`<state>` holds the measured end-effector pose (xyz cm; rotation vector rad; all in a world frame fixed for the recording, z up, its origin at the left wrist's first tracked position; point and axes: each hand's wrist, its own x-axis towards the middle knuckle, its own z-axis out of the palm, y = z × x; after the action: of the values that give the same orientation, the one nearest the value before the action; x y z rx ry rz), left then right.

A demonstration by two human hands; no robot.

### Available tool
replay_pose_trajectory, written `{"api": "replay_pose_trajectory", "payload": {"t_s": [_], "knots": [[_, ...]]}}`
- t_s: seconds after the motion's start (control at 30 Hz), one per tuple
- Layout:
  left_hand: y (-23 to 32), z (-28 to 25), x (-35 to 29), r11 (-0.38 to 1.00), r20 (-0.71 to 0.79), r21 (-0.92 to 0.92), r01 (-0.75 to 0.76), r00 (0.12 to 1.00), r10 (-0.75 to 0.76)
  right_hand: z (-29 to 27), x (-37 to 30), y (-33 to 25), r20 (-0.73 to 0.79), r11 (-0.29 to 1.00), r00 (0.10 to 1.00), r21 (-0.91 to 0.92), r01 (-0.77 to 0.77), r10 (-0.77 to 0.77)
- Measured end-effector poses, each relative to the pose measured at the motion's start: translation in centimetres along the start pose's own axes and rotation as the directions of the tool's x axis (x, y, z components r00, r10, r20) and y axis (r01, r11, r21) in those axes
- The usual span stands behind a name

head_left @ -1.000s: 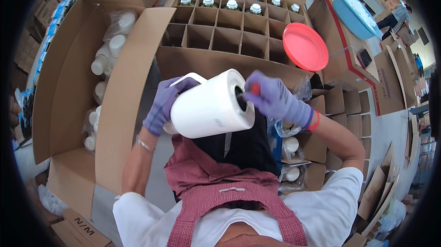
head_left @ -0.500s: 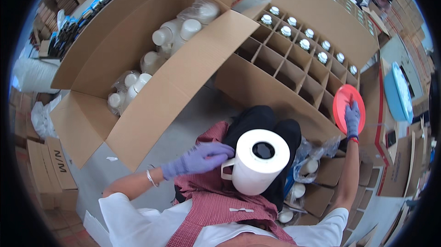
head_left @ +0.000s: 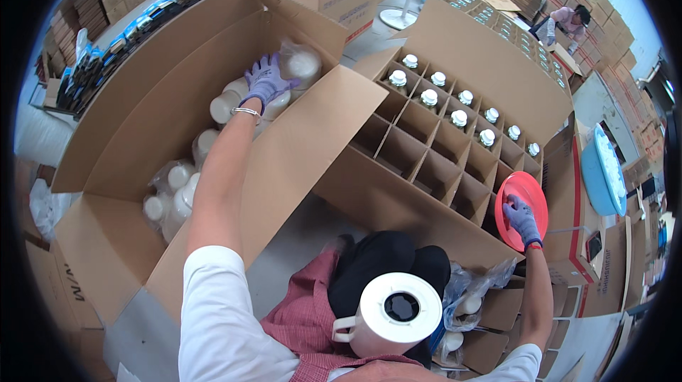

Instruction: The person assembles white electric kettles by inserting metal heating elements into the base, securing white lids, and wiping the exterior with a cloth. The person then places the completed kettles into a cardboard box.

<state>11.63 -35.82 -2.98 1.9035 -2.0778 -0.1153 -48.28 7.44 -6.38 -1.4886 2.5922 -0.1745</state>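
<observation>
My left hand (head_left: 266, 83), in a purple glove, reaches into the open carton at the left. Its fingers are spread over white plastic parts (head_left: 224, 106) in clear bags. A shallow red bowl (head_left: 534, 190) rests on the near right corner of the divided carton. My gloved right hand (head_left: 523, 221) is inside the bowl with its fingers curled; whatever they hold is hidden. On my lap a white jug (head_left: 389, 321) with a side handle stands without support from either hand, a round dark opening on top.
The divided carton (head_left: 419, 183) has several white-topped bottles (head_left: 428, 98) in its far cells. A light blue basin (head_left: 602, 169) stands on a carton at the right. Bagged white parts (head_left: 469, 304) lie near my right knee. Another person (head_left: 568, 23) works at the far right.
My left hand has left the jug's handle side and gone forward into the left carton. My right hand stays at the red bowl, its fingers now more curled. The view has shifted.
</observation>
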Motion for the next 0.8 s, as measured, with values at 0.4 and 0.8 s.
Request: {"api": "replay_pose_trajectory", "payload": {"t_s": [0.4,0.8], "knots": [[7.6,-8.4,-8.3,0.390,-0.209,-0.873,-0.294,0.947,0.245,-7.0,-4.9,-29.4,-0.337,0.619,0.717,0.362,0.697,-0.611],[9.4,-8.0,-20.3,0.374,-0.500,-0.472,-0.798,0.592,0.632,2.2,-0.4,-36.4,-0.014,-0.074,0.894,0.997,-0.021,-0.448]]}}
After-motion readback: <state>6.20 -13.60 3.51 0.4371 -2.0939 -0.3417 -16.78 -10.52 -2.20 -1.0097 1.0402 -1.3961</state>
